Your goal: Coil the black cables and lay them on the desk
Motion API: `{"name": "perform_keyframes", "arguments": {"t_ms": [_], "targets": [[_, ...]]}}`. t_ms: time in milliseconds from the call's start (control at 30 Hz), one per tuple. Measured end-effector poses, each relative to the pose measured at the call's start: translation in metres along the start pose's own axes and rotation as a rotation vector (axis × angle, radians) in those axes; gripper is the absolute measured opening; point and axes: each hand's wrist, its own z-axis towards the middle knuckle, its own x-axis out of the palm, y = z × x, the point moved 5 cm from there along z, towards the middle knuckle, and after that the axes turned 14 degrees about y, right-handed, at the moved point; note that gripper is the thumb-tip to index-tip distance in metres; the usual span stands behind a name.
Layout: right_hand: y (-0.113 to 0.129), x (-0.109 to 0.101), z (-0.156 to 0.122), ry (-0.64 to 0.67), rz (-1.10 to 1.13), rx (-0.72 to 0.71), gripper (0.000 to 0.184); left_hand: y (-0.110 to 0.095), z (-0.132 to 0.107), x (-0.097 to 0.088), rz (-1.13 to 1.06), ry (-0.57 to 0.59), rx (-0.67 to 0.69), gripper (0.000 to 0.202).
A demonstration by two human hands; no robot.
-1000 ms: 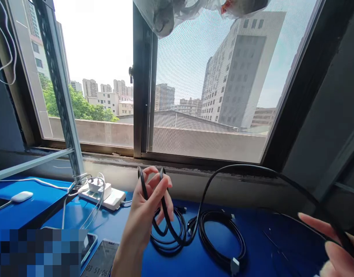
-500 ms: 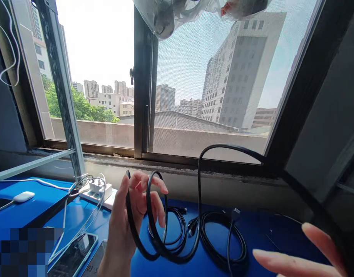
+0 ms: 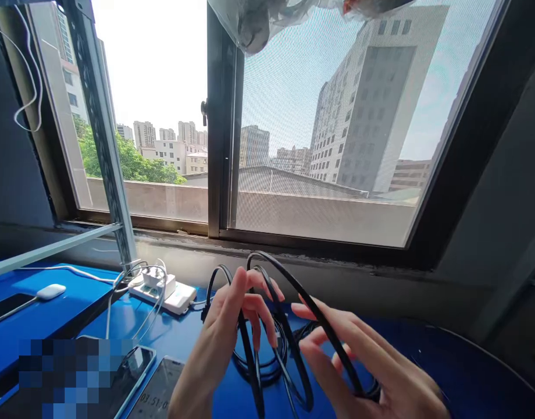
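A black cable (image 3: 302, 288) hangs in loose loops between my two hands above the blue table. My left hand (image 3: 226, 334) has its fingers curled through and round the loops, thumb up. One length arches over to the right and runs down into my right hand (image 3: 372, 361), whose fingers bend loosely round it, thumb and fingertips pointing left. Below, on the table, lies a coiled black cable (image 3: 267, 378), partly hidden by my hands. A second coil behind my right hand is mostly covered.
A white power strip (image 3: 180, 298) with adapters and thin white cords stands at the back left. Phones (image 3: 136, 378) lie at the lower left, near a white puck-shaped device (image 3: 52, 291). A metal shelf post (image 3: 106, 145) rises before the window. Plastic bags (image 3: 259, 26) hang above.
My right hand has moved left and inward, close to my left hand, bringing the cable's arch lower and nearer. The view has shifted slightly.
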Motion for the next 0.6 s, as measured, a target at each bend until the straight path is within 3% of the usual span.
{"name": "perform_keyframes", "arguments": {"t_ms": [200, 333, 433, 600], "targets": [[-0.01, 0.018, 0.006, 0.311, 0.138, 0.074, 0.051, 0.005, 0.001, 0.002, 0.065, -0.065, 0.048, 0.052], [-0.016, 0.021, 0.004, 0.256, 0.193, 0.18, 0.042, 0.012, 0.007, 0.002, 0.09, -0.034, 0.087, 0.057], [-0.018, 0.024, 0.006, 0.289, 0.308, 0.215, 0.038, 0.015, 0.012, 0.001, 0.142, 0.005, 0.095, 0.061], [-0.024, 0.027, 0.005, 0.293, 0.358, 0.338, 0.056, 0.016, 0.019, 0.002, 0.215, -0.008, 0.07, 0.072]]}}
